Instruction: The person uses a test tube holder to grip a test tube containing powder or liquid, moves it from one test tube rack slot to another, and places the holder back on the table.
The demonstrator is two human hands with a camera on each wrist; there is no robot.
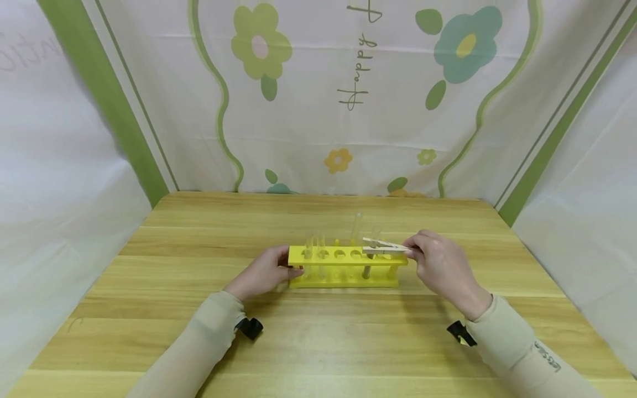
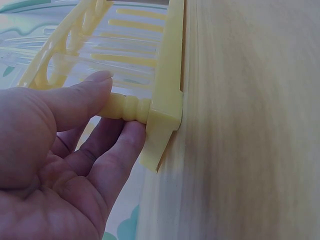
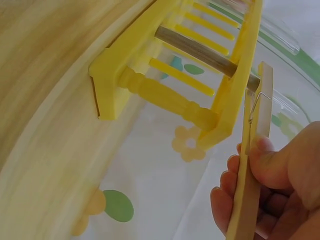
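Note:
A yellow test tube rack (image 1: 343, 284) stands on the wooden table. My left hand (image 1: 266, 271) grips its left end post (image 2: 132, 107), thumb above and fingers beneath in the left wrist view. My right hand (image 1: 443, 271) holds a wooden test tube clamp (image 3: 245, 195) by its handles, level with the rack's top board. The clamp's jaws are around the upper part of a glass test tube (image 3: 200, 52) filled partway with something dark grey. That tube stands in a hole toward the rack's right end, its lower end at the base board.
Two clear test tubes (image 1: 320, 271) stand in the holes at the rack's left end. Another clear tube (image 1: 356, 226) rises behind the top board, over a rear peg. A white floral cloth (image 1: 308, 121) hangs behind the table (image 1: 318, 342) and along both sides.

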